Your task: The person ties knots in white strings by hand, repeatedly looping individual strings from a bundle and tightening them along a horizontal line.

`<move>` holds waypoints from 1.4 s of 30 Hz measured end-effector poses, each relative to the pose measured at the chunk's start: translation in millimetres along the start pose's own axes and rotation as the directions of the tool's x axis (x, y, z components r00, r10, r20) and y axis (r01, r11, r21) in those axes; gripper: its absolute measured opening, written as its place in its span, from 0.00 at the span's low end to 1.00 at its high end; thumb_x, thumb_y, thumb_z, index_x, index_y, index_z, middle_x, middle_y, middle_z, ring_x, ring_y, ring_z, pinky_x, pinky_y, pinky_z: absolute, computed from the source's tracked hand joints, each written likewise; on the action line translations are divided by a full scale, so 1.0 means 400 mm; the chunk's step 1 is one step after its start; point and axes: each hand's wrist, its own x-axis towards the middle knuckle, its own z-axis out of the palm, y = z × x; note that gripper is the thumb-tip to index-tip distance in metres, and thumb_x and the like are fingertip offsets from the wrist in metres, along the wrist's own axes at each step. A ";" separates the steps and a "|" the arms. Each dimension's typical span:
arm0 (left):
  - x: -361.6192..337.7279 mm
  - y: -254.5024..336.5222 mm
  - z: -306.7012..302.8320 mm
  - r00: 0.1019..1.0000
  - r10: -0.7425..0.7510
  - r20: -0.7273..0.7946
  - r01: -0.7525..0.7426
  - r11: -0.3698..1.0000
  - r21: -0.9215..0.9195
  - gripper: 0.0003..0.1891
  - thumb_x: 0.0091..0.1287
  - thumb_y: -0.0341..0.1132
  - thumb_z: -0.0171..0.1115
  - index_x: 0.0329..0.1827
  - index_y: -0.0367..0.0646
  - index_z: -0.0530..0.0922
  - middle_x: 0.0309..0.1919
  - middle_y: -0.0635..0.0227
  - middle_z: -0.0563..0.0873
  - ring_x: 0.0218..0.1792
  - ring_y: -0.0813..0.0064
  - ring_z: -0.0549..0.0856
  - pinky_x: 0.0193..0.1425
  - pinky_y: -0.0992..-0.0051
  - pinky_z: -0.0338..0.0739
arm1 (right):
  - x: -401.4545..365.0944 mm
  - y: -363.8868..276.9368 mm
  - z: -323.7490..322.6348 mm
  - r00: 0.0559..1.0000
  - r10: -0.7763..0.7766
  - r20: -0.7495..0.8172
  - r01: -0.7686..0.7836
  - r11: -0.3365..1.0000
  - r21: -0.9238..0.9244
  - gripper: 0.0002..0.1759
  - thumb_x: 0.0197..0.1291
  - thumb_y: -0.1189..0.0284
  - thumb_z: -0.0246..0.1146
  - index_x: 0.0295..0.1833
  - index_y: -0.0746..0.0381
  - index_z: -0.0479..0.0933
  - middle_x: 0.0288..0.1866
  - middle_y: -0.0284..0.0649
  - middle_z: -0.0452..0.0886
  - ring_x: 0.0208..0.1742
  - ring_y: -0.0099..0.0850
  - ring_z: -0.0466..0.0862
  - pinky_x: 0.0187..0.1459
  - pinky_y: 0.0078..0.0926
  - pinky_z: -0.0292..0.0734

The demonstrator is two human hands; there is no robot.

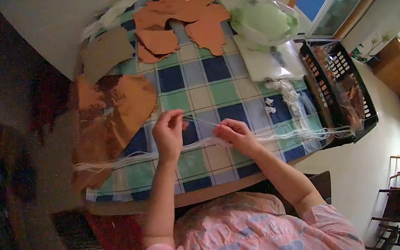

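The left hand and right hand both pinched a thin white string above a bunch of white strings on the checked tablecloth — the step looked like stretching one string, and the next move seemed to need a steady pinch.

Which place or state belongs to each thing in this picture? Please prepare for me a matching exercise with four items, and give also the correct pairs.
Column one:
1. Basket
2. White strands
3. Pale green bundle
4. Left hand and right hand

Column two:
A. Far right part of the table
B. Pinching a thin strand
C. Black, beside the right edge
D. Stretched across the near part

Pairs: 1-C, 2-D, 3-A, 4-B
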 end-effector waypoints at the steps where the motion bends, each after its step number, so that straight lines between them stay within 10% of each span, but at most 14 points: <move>1: -0.006 0.007 -0.016 0.993 -0.059 0.104 0.042 0.987 0.157 0.09 0.62 0.24 0.54 0.44 0.37 0.78 0.27 0.68 0.82 0.26 0.79 0.81 0.29 0.79 0.75 | 0.000 -0.003 0.009 1.000 -0.008 -0.017 0.009 0.998 0.056 0.09 0.66 0.69 0.53 0.39 0.63 0.74 0.28 0.26 0.73 0.28 0.13 0.68 0.30 0.12 0.62; 3: -0.017 0.021 -0.030 0.874 -0.179 0.452 0.014 0.939 0.345 0.12 0.61 0.24 0.54 0.46 0.37 0.78 0.26 0.70 0.81 0.25 0.81 0.79 0.30 0.80 0.74 | 0.002 0.005 0.008 0.999 -0.018 -0.034 0.022 0.994 0.106 0.09 0.66 0.68 0.53 0.39 0.62 0.74 0.27 0.26 0.72 0.28 0.13 0.67 0.30 0.12 0.62; 5: -0.025 0.030 -0.034 0.485 -0.262 0.834 -0.111 0.928 0.356 0.14 0.59 0.25 0.54 0.48 0.38 0.77 0.26 0.72 0.80 0.25 0.83 0.76 0.30 0.81 0.73 | 0.009 0.027 -0.011 0.999 -0.027 -0.034 0.030 0.995 0.097 0.09 0.66 0.68 0.53 0.39 0.62 0.74 0.28 0.26 0.72 0.27 0.13 0.67 0.30 0.12 0.62; 9: -0.049 0.116 0.016 0.763 -0.163 0.626 0.389 0.888 -0.243 0.16 0.62 0.26 0.55 0.54 0.42 0.77 0.24 0.75 0.79 0.25 0.85 0.76 0.29 0.83 0.70 | 0.006 0.036 -0.014 0.993 -0.113 0.037 0.117 0.984 -0.134 0.09 0.66 0.69 0.53 0.41 0.63 0.73 0.32 0.29 0.74 0.37 0.17 0.72 0.40 0.15 0.68; 13: -0.013 0.094 0.046 0.934 -0.163 0.317 0.284 0.877 -0.388 0.18 0.62 0.26 0.56 0.56 0.42 0.75 0.25 0.72 0.80 0.26 0.85 0.76 0.31 0.82 0.73 | -0.001 0.010 -0.005 0.996 -0.073 0.051 0.079 0.990 -0.117 0.09 0.67 0.69 0.52 0.41 0.63 0.73 0.33 0.28 0.73 0.34 0.15 0.68 0.37 0.13 0.64; 15: -0.014 0.084 0.074 0.984 -0.040 0.175 0.055 0.995 -0.083 0.19 0.60 0.26 0.57 0.56 0.42 0.75 0.26 0.69 0.80 0.27 0.80 0.78 0.32 0.79 0.74 | -0.002 0.025 0.001 0.986 -0.150 0.073 0.161 0.972 -0.171 0.09 0.67 0.69 0.52 0.40 0.63 0.73 0.32 0.27 0.73 0.32 0.14 0.67 0.34 0.12 0.62; 19: -0.014 0.063 0.105 0.950 0.276 0.149 -0.303 0.688 0.659 0.17 0.57 0.25 0.56 0.51 0.41 0.78 0.27 0.63 0.79 0.29 0.67 0.80 0.34 0.71 0.76 | -0.003 0.043 -0.007 0.974 -0.182 0.133 0.213 0.935 -0.283 0.09 0.67 0.69 0.52 0.41 0.63 0.73 0.32 0.28 0.73 0.32 0.14 0.67 0.34 0.13 0.62; 22: -0.023 0.062 0.066 0.879 0.187 0.440 -0.472 0.479 0.740 0.14 0.55 0.26 0.56 0.45 0.42 0.81 0.28 0.61 0.77 0.30 0.61 0.80 0.34 0.68 0.75 | -0.009 0.014 -0.007 0.996 -0.086 -0.004 0.086 0.996 -0.026 0.08 0.66 0.69 0.53 0.42 0.63 0.72 0.33 0.28 0.73 0.33 0.16 0.68 0.35 0.15 0.65; 25: -0.038 0.154 0.034 0.644 0.059 0.762 -0.382 0.889 0.254 0.13 0.55 0.25 0.56 0.42 0.43 0.82 0.26 0.62 0.76 0.29 0.63 0.80 0.33 0.67 0.73 | 0.003 0.038 -0.023 0.993 -0.117 -0.018 0.118 0.993 0.007 0.09 0.66 0.68 0.53 0.41 0.63 0.71 0.32 0.28 0.72 0.34 0.17 0.68 0.35 0.15 0.66; 28: -0.051 0.156 0.057 0.761 0.001 0.649 0.032 0.999 -0.039 0.14 0.53 0.23 0.56 0.42 0.44 0.82 0.27 0.61 0.77 0.29 0.62 0.80 0.33 0.67 0.73 | -0.005 0.027 -0.009 0.962 -0.249 0.113 0.258 0.963 -0.077 0.09 0.67 0.67 0.52 0.40 0.63 0.71 0.33 0.28 0.70 0.35 0.16 0.68 0.36 0.15 0.66; 31: -0.041 0.112 0.072 0.870 -0.183 0.458 0.124 0.980 0.156 0.17 0.55 0.22 0.58 0.49 0.42 0.79 0.28 0.64 0.79 0.30 0.70 0.79 0.35 0.75 0.74 | -0.006 0.025 -0.006 0.992 -0.088 0.090 0.098 0.989 -0.113 0.08 0.67 0.69 0.53 0.41 0.63 0.71 0.35 0.28 0.71 0.37 0.15 0.69 0.39 0.15 0.68; 34: -0.044 0.063 0.086 0.941 0.158 0.300 -0.283 0.854 0.436 0.13 0.57 0.26 0.59 0.46 0.41 0.80 0.32 0.64 0.82 0.31 0.72 0.81 0.36 0.75 0.74 | -0.012 -0.010 0.010 0.999 -0.026 0.034 0.025 0.999 0.033 0.08 0.66 0.68 0.54 0.41 0.62 0.72 0.31 0.26 0.72 0.33 0.12 0.67 0.32 0.11 0.62; 37: -0.048 0.057 0.070 0.901 0.041 0.432 -0.319 0.737 0.596 0.09 0.59 0.29 0.60 0.42 0.39 0.81 0.34 0.63 0.83 0.33 0.73 0.82 0.37 0.74 0.75 | -0.006 0.010 -0.008 0.995 -0.051 0.084 0.055 0.997 -0.048 0.09 0.67 0.68 0.52 0.41 0.63 0.71 0.34 0.29 0.72 0.37 0.16 0.70 0.39 0.14 0.69; 42: -0.055 0.136 0.076 0.857 -0.070 0.511 0.200 0.958 -0.204 0.06 0.59 0.29 0.60 0.37 0.39 0.82 0.30 0.60 0.83 0.34 0.71 0.83 0.39 0.74 0.76 | -0.023 -0.029 0.029 0.998 -0.060 -0.004 0.059 0.998 -0.013 0.10 0.68 0.67 0.51 0.43 0.63 0.71 0.37 0.29 0.73 0.37 0.16 0.71 0.39 0.14 0.69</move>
